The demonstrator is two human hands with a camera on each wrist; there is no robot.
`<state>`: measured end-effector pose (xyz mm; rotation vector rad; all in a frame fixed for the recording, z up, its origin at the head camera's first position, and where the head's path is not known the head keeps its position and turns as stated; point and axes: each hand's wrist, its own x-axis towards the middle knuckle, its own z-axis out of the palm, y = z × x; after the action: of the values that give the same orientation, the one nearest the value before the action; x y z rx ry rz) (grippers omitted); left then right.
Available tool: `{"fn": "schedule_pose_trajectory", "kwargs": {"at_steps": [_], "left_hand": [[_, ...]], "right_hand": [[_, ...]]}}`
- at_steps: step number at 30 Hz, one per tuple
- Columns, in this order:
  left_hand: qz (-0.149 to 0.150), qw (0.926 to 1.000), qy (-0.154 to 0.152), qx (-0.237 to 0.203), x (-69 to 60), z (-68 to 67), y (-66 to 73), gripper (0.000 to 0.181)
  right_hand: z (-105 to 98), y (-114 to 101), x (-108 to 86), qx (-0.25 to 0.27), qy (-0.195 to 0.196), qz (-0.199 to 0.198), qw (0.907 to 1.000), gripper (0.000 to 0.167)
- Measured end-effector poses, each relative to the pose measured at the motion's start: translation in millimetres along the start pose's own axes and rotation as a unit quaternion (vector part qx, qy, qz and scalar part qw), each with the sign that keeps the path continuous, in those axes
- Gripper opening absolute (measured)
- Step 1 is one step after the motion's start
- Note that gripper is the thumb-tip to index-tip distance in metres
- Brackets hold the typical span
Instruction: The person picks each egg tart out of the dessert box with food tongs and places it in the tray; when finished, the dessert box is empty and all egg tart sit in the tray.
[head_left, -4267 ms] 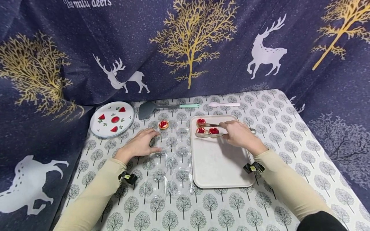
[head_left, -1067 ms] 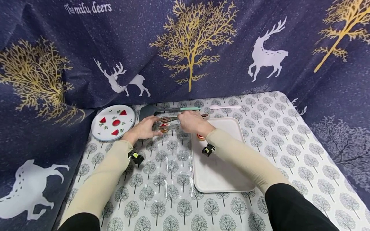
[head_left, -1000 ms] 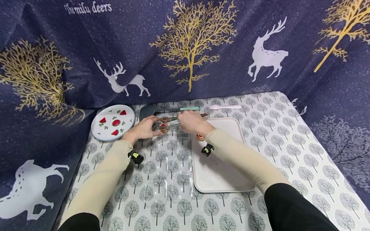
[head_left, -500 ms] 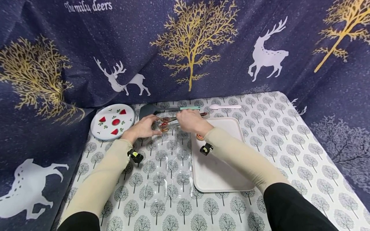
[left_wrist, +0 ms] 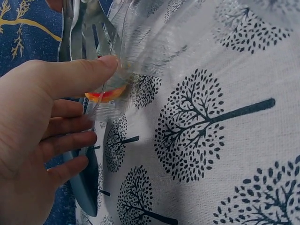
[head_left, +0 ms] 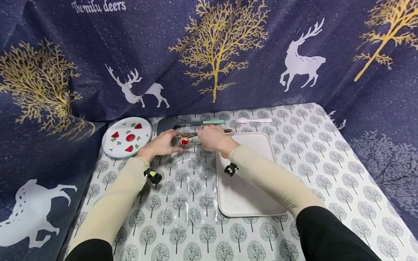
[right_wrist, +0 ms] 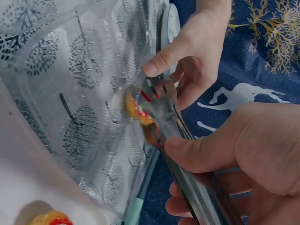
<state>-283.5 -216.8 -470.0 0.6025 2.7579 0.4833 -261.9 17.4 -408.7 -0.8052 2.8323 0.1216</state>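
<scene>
My right hand [head_left: 213,138] grips metal tongs [right_wrist: 164,115] by their handles. Their jaws stand on either side of a small red-topped tart [head_left: 184,141] in the far-left compartment of a clear plastic tray [head_left: 188,204]. My left hand [head_left: 159,145] is at that far-left corner, thumb and fingers apart. In the left wrist view its straight thumb [left_wrist: 84,75] lies against the clear plastic beside the tart, its other fingers loosely bent. One more tart [right_wrist: 49,219] shows on the white tray [head_left: 251,192] in the right wrist view; my right arm hides that corner in the head view.
A round plate [head_left: 143,143] with red fruit designs lies at the far left. A dark spatula [head_left: 166,125] with a green handle and a pink spoon [head_left: 254,120] lie along the back edge. A dark patterned curtain [head_left: 241,98] hangs behind the table.
Since the oldest frame, my right hand and the tongs have moved left from the tarts on the white tray to the clear tray. Lately the tongs' jaws have spread, showing more of the tart.
</scene>
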Motion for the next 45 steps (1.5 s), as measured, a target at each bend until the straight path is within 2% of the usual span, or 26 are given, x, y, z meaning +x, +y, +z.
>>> {"fn": "schedule_pose_trajectory", "kwargs": {"at_steps": [6, 13, 22, 25, 29, 32, 40, 45], "left_hand": [[0.012, 0.9999, 0.011, 0.005, 1.1, 0.8, 0.9, 0.082], [0.01, 0.9999, 0.009, 0.005, 0.0, 0.3, 0.5, 0.082], [0.01, 0.9999, 0.012, 0.002, 1.0, -0.6, 1.1, 0.081], [0.017, 0.9997, 0.017, 0.001, 0.4, -0.9, 1.6, 0.081], [0.019, 0.9997, 0.016, -0.001, -0.8, -1.3, 2.3, 0.079], [0.017, 0.9998, 0.012, 0.001, -0.8, -1.2, 2.2, 0.077], [0.013, 0.9999, 0.005, 0.005, -1.1, 0.0, 2.1, 0.08], [0.016, 0.9998, 0.009, 0.001, -0.4, 0.2, 1.0, 0.08]], "right_hand": [[4, -2, 0.9, -0.009, 0.01, -0.01, 0.9999, 0.015], [9, -2, 1.8, -0.004, 0.039, -0.016, 0.9991, 0.011], [12, 3, 1.3, 0.011, 0.042, -0.011, 0.999, 0.012], [11, 4, -2.2, 0.022, 0.044, -0.011, 0.9987, 0.008], [8, 6, -7.1, 0.032, 0.045, -0.01, 0.9984, 0.02], [6, 9, -10.3, 0.032, 0.054, -0.012, 0.998, 0.022], [-2, 20, -25.0, 0.031, 0.072, -0.004, 0.9969, 0.022], [-5, 28, -35.5, 0.05, 0.081, -0.003, 0.9954, 0.019]]}}
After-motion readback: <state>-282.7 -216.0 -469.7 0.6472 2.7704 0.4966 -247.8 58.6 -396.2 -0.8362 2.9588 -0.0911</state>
